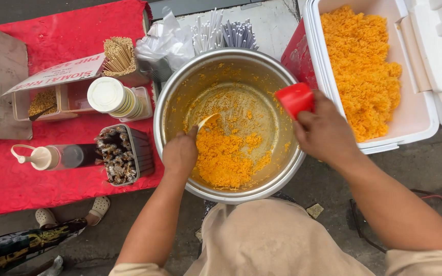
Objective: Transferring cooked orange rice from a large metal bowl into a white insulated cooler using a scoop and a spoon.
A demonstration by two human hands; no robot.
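A big metal pot [166,110] sits in front of me with a mound of orange rice [225,156] at its near side. My left hand [180,152] reaches into the pot and grips a pale spoon [205,121] whose tip touches the rice. Over the pot's right rim, my right hand [324,133] holds a red cup [294,98]. To the right, a white cooler box [415,115] stands open and is filled with more orange rice [361,66].
A red cloth [52,36] covers the table on the left, with a squeeze bottle [57,156], a stack of cups [116,98], a black tub of wrapped items [124,154], wooden sticks [119,55], straws [223,33] and a sign. Someone's sandalled feet [72,212] stand below.
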